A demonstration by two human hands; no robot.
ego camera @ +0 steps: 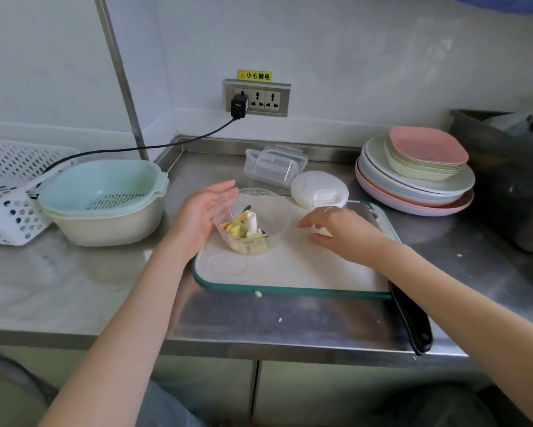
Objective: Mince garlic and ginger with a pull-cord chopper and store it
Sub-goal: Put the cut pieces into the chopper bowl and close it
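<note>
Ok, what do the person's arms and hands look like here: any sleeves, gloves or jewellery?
Both forearms are bare as far as the picture shows: no sleeves, gloves or watch. The left hand wears nothing visible. The right hand has what looks like a thin ring on one finger, too small to make out clearly.

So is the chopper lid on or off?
Off. The white lid lies on the counter behind the open bowl, whose blade post and ginger pieces show uncovered.
</note>
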